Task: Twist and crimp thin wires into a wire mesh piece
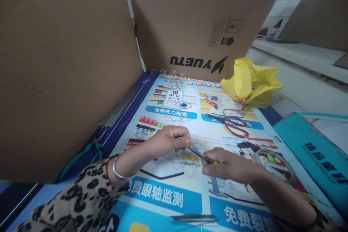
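Observation:
Near the middle of the view, my left hand (178,138) pinches the end of a thin bent wire piece (187,161). Its loops hang below the fingertips over the printed poster. My right hand (225,165) is closed round a pair of small pliers or tweezers (199,154), whose dark tips point left and reach the wire right beside my left fingertips. The exact contact between tips and wire is too small to tell.
Red-handled scissors (235,125), a yellow bag (251,83) and a coil of wire (288,168) lie rightward. A teal box (312,159) stands far right. Teal-handled pliers (81,156) lie left, wire lengths (194,219) in front. Cardboard (185,25) walls the back and left.

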Available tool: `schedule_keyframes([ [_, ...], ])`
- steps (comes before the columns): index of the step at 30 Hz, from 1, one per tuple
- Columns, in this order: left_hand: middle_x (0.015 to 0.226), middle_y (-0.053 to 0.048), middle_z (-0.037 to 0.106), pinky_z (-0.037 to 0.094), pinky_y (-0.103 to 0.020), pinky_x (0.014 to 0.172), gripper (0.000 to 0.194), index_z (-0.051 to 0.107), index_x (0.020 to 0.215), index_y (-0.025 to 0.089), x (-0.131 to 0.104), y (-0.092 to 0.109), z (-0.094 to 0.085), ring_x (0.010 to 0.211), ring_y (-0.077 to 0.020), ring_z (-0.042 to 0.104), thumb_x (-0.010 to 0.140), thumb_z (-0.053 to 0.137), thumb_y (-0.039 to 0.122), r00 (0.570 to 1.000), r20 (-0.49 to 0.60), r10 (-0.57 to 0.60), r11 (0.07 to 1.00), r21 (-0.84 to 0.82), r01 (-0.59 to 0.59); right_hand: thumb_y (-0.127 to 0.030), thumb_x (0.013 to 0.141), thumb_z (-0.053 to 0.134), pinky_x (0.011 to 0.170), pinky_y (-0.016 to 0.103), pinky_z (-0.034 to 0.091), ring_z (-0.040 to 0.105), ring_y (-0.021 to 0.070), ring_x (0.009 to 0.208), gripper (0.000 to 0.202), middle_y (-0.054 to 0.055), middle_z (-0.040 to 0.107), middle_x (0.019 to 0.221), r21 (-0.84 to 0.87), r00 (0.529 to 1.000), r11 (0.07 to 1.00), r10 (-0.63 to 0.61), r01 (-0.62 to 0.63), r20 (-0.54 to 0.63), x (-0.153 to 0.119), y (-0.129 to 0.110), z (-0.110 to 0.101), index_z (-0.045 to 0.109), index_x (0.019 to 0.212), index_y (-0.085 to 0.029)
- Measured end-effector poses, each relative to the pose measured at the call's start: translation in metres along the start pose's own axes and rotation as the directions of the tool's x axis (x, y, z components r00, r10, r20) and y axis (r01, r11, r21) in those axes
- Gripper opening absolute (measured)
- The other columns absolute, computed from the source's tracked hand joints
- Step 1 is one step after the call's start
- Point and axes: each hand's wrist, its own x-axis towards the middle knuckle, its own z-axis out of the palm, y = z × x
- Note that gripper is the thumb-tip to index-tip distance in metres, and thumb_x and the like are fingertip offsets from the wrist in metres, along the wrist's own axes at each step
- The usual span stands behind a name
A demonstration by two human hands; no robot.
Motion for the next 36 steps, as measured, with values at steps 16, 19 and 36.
schedule_keyframes([
  [16, 0.056, 0.003, 0.047, 0.031, -0.020, 0.052, 0.027, 0.049, 0.059, 0.015, 0.003, 0.005, -0.006, 0.055, -0.0089, 0.042, 0.081, 0.048, 0.029, 0.964, -0.258, 0.062, 0.943, 0.331, 0.027, -0.045, 0.080, 0.049, 0.050, 0.021, 0.031, 0.038, 0.0074, 0.054, 0.030, -0.005, 0.041, 0.060, -0.016, 0.974, 1.000, 0.021, -0.025, -0.223, 0.000, 0.003, -0.007, 0.047, 0.073, -0.017],
  [19, 0.057, 0.003, 0.046, 0.029, -0.020, 0.052, 0.027, 0.049, 0.058, 0.015, 0.004, 0.008, -0.005, 0.056, -0.0091, 0.042, 0.081, 0.048, 0.027, 0.971, -0.219, 0.092, 0.861, 0.508, 0.033, -0.044, 0.081, 0.048, 0.054, 0.024, 0.035, 0.042, 0.0091, 0.054, 0.028, -0.004, 0.044, 0.059, 0.047, 0.881, 0.999, 0.003, 0.022, -0.472, 0.003, 0.001, -0.006, 0.047, 0.073, -0.018],
  [36, 0.067, 0.002, 0.054, 0.038, -0.019, 0.057, 0.021, 0.057, 0.076, 0.015, 0.029, 0.013, 0.013, 0.060, -0.0079, 0.049, 0.085, 0.045, 0.030, 0.991, -0.107, 0.080, 0.946, 0.321, -0.042, -0.037, 0.081, 0.054, 0.056, 0.026, 0.033, 0.043, 0.0100, 0.054, 0.019, -0.005, 0.049, 0.055, 0.260, 0.756, 0.916, -0.067, 0.305, -0.651, 0.017, 0.014, 0.008, 0.048, 0.076, -0.020],
])
